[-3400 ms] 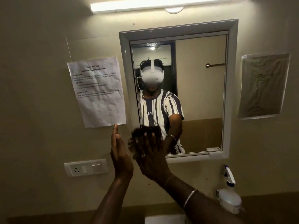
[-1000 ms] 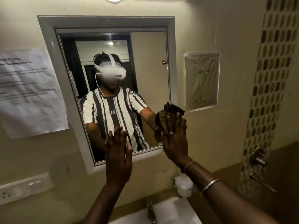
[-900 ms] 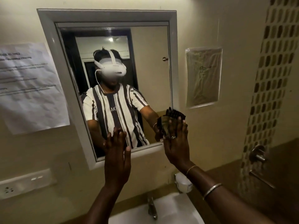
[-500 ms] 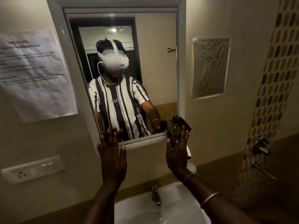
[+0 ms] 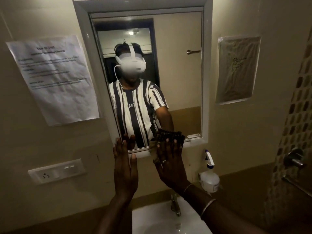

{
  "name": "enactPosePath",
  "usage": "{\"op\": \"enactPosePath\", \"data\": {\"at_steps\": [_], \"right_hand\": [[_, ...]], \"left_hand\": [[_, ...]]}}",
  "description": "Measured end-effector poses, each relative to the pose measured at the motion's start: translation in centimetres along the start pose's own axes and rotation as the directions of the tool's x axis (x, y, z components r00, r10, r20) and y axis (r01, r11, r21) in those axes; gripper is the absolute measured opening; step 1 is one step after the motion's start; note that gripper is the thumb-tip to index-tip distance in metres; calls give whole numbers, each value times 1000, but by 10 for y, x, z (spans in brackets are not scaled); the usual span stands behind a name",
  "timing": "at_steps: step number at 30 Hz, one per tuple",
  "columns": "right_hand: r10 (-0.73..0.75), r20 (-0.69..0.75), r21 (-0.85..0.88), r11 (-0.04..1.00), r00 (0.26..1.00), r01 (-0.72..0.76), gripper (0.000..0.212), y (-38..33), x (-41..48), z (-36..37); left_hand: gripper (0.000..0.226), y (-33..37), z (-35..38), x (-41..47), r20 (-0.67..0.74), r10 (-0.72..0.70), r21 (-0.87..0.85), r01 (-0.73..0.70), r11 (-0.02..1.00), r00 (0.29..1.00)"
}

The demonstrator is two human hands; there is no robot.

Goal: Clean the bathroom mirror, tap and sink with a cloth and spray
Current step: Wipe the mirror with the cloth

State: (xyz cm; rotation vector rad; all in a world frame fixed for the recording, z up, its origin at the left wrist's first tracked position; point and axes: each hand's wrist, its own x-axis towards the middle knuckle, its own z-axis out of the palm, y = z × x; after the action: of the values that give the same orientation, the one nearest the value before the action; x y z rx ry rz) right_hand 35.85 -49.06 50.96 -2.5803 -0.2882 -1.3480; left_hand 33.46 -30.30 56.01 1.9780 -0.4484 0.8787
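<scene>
A grey-framed mirror (image 5: pixel 180 85) hangs on the wall above a white sink (image 5: pixel 157 218) with a metal tap (image 5: pixel 175 206). My right hand (image 5: pixel 170 162) presses a dark checked cloth (image 5: pixel 168 136) flat against the mirror's lower frame, fingers straight. My left hand (image 5: pixel 124 164) rests flat with straight fingers on the frame's lower left corner. A white spray bottle (image 5: pixel 209 176) stands to the right of the tap, untouched.
A printed paper sheet (image 5: pixel 55 78) is taped left of the mirror, a plastic-covered drawing (image 5: pixel 236 70) to its right. A socket plate (image 5: pixel 57 170) sits low on the left wall. A tiled strip with a metal valve (image 5: pixel 293 159) is at far right.
My right hand has slid the cloth from the mirror's lower right corner leftward along the bottom frame. My left hand stays flat on the lower left. The view has swung left, showing the spray bottle.
</scene>
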Motion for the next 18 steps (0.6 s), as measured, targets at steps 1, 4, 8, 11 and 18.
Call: {"op": "enactPosePath", "data": {"at_steps": [1, 4, 8, 11, 18], "right_hand": [[-77, 16, -25, 997, 997, 77, 73, 2, 3, 0], [-343, 84, -46, 936, 935, 348, 67, -8, 21, -2], [-530, 113, -17, 845, 841, 535, 66, -35, 52, 1], [-546, 93, -43, 833, 833, 551, 65, -45, 79, -3], [-532, -130, -124, 846, 837, 519, 62, -69, 219, -70]], "left_hand": [[63, 2, -1, 0, -8, -12, -32, 12, 999, 1000], [59, 9, -1, 2, -57, -63, -165, 53, 985, 996], [56, 10, -3, 2, -89, -118, -274, 90, 958, 989], [54, 12, -6, 6, -136, -154, -308, 106, 945, 979], [59, 32, -13, 21, -187, -149, -287, 91, 953, 971]]}}
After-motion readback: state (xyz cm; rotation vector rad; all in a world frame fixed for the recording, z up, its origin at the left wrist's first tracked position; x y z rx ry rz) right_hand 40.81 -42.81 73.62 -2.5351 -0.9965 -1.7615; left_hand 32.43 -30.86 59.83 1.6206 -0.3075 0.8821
